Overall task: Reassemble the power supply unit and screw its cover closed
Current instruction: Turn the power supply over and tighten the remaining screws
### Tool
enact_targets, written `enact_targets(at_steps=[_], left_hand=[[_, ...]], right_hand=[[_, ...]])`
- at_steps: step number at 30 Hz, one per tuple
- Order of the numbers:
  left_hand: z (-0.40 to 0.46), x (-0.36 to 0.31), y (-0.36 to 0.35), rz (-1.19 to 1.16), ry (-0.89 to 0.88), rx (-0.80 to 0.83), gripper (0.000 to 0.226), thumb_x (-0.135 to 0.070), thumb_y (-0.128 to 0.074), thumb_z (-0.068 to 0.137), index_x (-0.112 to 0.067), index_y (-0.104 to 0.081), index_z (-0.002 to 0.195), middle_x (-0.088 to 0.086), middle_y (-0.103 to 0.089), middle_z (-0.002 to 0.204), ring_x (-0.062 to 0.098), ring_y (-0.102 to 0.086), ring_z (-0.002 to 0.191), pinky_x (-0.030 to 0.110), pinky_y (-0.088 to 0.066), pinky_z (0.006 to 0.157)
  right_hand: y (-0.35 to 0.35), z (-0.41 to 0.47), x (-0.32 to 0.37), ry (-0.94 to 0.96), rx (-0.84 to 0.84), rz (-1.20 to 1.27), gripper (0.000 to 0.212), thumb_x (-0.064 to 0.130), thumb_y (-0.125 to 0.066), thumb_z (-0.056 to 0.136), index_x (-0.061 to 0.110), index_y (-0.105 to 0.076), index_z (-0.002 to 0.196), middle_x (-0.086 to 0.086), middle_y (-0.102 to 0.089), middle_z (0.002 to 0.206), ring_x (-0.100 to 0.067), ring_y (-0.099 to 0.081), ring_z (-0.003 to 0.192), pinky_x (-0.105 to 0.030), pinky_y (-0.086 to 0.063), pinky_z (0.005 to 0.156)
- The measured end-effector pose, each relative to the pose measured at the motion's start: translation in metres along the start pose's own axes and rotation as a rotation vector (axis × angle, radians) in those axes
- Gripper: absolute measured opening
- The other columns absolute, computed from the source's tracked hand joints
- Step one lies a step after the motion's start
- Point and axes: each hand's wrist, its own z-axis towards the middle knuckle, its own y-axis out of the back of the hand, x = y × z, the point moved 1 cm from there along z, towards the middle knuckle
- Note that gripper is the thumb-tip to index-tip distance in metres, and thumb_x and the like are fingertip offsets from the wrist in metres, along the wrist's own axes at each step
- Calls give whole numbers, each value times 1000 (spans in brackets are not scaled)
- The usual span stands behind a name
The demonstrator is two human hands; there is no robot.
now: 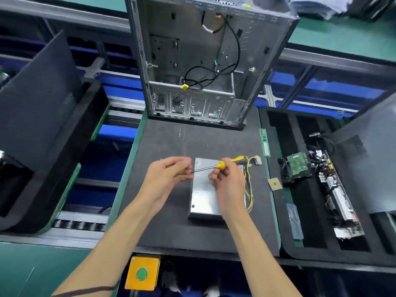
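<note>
The power supply unit [205, 189] lies flat, cover on, right of the middle of the counter [167, 142], its yellow wire bundle [249, 189] trailing toward the right edge. Right hand [227, 183] grips a yellow-handled screwdriver [222, 164]; left hand [169, 174] fingers pinch at its tip, seemingly seating a screw too small to see. A fumbled screw could roll off the near edge; bare mat lies left, while the open computer case [203, 61] crowds the far edge.
</note>
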Motion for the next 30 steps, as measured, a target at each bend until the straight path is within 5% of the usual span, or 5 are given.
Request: enact_targets(at_steps=[5,21,30], left_hand=[[-27,6,-20,27,-26,-60,8,-9,-75,88,-2,-79,89,11,-70,76,21,-68,70,25,-58,70],[-69,13,-91,286,-210,-159,11,-13,-73,90,-10,-81,83,9,-74,78,25,-74,74,39,-62,75],[-79,25,-114,262,-367,-213,11,-7,-74,89,-13,-81,82,10,-73,73,22,-71,68,26,-60,68]], right_hand=[[18,-20,10,27,27,62,33,9,-61,95,13,-63,62,-5,-55,65,-18,-55,58,-27,-49,56],[68,-41,66,44,219,123,20,18,-58,104,4,-59,89,-6,-64,74,-19,-62,65,-30,-56,69],[82,-45,78,-52,265,178,17,22,-58,105,6,-55,101,-6,-61,76,-19,-61,71,-30,-57,75]])
